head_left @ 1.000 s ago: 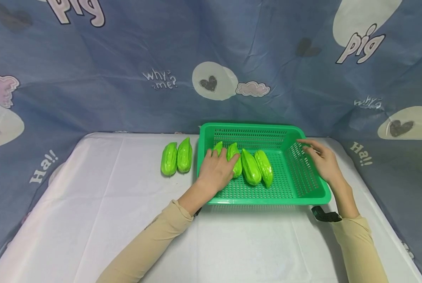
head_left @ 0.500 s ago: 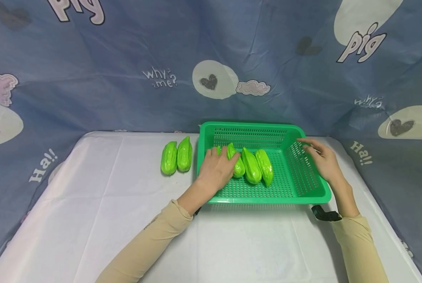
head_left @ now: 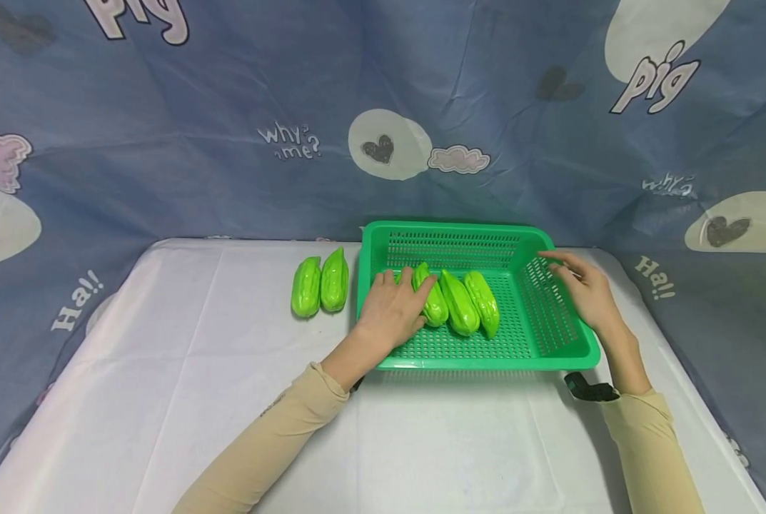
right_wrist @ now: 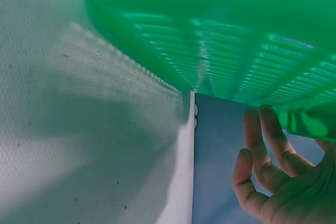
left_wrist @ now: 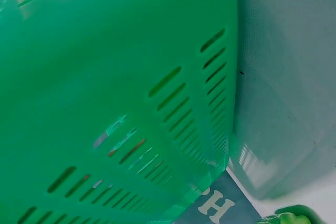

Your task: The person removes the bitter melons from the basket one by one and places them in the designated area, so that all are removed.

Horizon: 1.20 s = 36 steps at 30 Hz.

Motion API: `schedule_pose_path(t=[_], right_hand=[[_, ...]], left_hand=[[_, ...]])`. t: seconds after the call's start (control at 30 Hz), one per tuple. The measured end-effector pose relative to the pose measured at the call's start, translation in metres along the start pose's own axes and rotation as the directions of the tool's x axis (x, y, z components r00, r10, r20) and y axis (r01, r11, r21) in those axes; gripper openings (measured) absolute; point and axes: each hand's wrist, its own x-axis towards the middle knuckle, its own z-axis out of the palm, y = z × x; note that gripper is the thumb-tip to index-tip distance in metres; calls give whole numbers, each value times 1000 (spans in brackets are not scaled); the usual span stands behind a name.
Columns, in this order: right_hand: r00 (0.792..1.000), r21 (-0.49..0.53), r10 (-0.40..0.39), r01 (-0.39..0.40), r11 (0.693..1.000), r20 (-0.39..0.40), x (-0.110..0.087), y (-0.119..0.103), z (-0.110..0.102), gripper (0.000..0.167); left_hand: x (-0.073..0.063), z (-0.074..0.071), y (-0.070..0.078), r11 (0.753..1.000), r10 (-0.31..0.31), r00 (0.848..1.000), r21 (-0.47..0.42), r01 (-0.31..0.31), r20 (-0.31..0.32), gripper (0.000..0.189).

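Note:
In the head view, my left hand [head_left: 390, 308] reaches into the left end of the green basket [head_left: 479, 365]. Its fingers curl over the leftmost bitter melon, which is mostly hidden beneath them. The thumb side lies against a second bitter melon [head_left: 435, 305]. Two more bitter melons, a middle one [head_left: 462, 305] and a right one [head_left: 483, 300], lie beside it on the basket floor. My right hand [head_left: 587, 291] is at the basket's right rim. In the right wrist view its loosely bent fingers [right_wrist: 273, 135] are at the edge of the basket's slotted wall [right_wrist: 226, 56].
Two further bitter melons lie side by side on the white table left of the basket, an outer one [head_left: 306, 288] and an inner one [head_left: 335, 280]. The blue printed cloth [head_left: 228, 185] rises right behind the table. Basket walls stand high around its contents.
The bitter melons in the basket have shifted slightly right and toward me beside my left hand, which stays almost in place. My right hand and the basket have not visibly moved.

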Motion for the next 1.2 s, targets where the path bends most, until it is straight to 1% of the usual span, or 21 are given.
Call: schedule_pose_path(t=[0.2, 0.33, 0.53, 0.63, 0.73, 0.87, 0.93, 1.03, 1.2], right_hand=[[1000, 0, -8, 8, 1000, 0, -1, 1, 1, 48], [1000, 3, -9, 9, 1000, 5, -1, 2, 2, 48], [1000, 5, -10, 10, 1000, 4, 0, 2, 2, 48], [1000, 9, -10, 10, 1000, 4, 0, 2, 2, 48], [1000, 12, -7, 7, 1000, 7, 0, 2, 1, 48], [1000, 13, -4, 4, 1000, 8, 0, 2, 1, 48], [1000, 13, -4, 4, 1000, 7, 0, 2, 1, 48], [1000, 14, -4, 4, 1000, 5, 0, 2, 1, 49], [1000, 9, -8, 8, 1000, -2, 0, 2, 0, 49]], left_hand=[[-1, 2, 1, 1000, 3, 999, -2, -3, 54, 75], [-1, 2, 0, 1000, 10, 998, -15, -9, 61, 75], [-1, 0, 0, 998, 17, 997, -63, -12, 77, 83], [-1, 0, -1, 998, 21, 996, -54, -16, 86, 85], [-1, 0, 0, 999, 25, 994, -33, -22, 110, 85], [-1, -1, -1, 998, 18, 992, -55, -11, 129, 81], [0, -1, -1, 997, 14, 993, -83, -4, 117, 79], [0, -1, -1, 994, 15, 997, -112, -6, 79, 76], [0, 0, -1, 992, 18, 1000, -127, -20, -20, 70]])
